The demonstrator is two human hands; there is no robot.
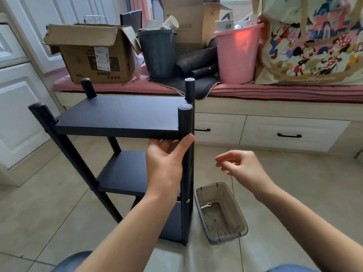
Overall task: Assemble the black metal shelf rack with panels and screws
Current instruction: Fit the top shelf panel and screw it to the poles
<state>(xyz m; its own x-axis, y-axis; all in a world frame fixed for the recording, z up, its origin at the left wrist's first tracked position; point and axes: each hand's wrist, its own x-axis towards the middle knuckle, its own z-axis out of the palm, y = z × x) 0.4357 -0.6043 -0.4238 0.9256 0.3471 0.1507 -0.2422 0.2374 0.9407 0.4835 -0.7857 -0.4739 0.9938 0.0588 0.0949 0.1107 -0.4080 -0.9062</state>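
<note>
Your left hand (pixel 165 161) reaches under the front edge of the top panel (pixel 119 114) of the black shelf rack (pixel 125 169), thumb lying against the front right post (pixel 185 146) and the other fingers tucked beneath the panel, gripping it. Your right hand (pixel 241 165) hovers apart to the right, its fingers loosely curled and holding nothing. The rack stands upright on the tiled floor (pixel 294 193), just beside a clear plastic bin (pixel 220 213) holding a small metal part (pixel 206 206).

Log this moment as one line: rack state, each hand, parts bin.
rack: upright, three shelves in | left hand: holds top shelf's front edge by post | right hand: free, fingers loosely curled | bin: on floor, small metal part inside
</note>
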